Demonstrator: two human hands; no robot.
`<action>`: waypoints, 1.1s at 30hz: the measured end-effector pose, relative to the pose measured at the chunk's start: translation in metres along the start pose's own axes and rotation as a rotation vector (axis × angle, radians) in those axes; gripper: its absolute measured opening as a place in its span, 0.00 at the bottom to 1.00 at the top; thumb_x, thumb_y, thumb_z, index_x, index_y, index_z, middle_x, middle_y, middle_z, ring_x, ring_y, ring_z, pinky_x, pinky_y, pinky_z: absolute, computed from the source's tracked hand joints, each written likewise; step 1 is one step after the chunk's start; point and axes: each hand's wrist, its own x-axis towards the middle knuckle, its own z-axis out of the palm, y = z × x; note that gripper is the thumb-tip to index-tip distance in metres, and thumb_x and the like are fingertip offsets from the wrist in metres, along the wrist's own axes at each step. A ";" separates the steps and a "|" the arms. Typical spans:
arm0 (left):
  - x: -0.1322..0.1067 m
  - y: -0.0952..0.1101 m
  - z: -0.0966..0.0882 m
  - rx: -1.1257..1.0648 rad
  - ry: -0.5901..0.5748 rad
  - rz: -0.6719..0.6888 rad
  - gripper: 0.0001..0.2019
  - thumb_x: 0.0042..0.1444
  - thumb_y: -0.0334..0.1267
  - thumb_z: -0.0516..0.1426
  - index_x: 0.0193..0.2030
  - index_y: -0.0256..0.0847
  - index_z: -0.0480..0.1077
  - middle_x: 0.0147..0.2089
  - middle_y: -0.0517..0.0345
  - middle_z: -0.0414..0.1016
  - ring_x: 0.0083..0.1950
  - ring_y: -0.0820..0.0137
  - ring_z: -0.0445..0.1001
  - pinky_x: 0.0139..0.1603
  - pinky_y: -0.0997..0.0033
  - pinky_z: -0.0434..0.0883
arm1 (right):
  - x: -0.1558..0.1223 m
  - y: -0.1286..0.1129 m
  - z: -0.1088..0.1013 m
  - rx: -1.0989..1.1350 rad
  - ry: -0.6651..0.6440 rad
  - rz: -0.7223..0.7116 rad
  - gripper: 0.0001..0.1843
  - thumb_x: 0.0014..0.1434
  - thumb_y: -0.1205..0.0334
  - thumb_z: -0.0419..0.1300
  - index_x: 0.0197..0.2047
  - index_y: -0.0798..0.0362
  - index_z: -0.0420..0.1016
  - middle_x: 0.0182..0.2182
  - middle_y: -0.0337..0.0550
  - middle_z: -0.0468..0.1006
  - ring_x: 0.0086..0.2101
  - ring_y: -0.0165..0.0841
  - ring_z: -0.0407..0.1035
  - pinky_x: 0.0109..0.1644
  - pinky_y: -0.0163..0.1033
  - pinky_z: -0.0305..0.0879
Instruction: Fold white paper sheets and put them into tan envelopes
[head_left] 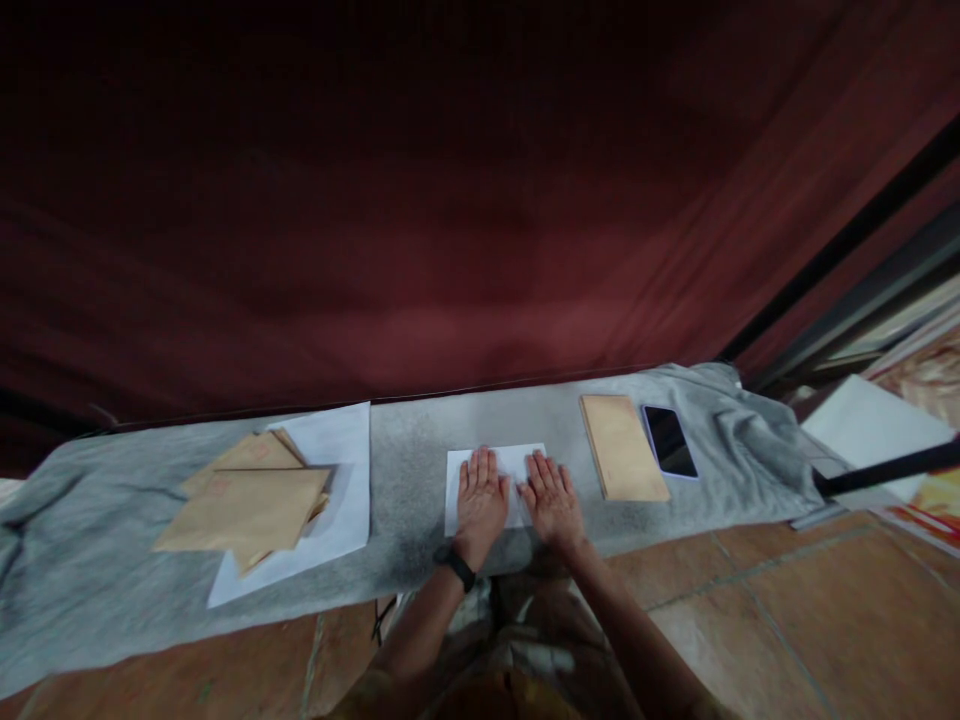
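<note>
A folded white sheet of paper (508, 462) lies on the grey cloth (409, 470) in front of me. My left hand (480, 497) lies flat on the sheet's left half, fingers stretched out, with a black band on the wrist. My right hand (551, 497) presses flat on its right half, fingers spread. Neither hand grips anything.
To the left, several brown envelopes (251, 497) lie in a loose pile on a large white sheet (337, 450). To the right lies a stack of brown envelopes (621, 445) with a dark phone (669, 441) beside it. A dark red curtain (450, 200) hangs behind. Tiled floor (787, 610) lies below.
</note>
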 end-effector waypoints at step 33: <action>-0.027 -0.054 -0.017 0.118 0.143 -0.226 0.30 0.72 0.43 0.40 0.74 0.28 0.54 0.74 0.36 0.58 0.76 0.52 0.55 0.75 0.42 0.51 | 0.011 0.015 0.007 -0.112 0.052 0.026 0.33 0.74 0.50 0.44 0.73 0.64 0.57 0.69 0.61 0.62 0.67 0.47 0.58 0.70 0.54 0.53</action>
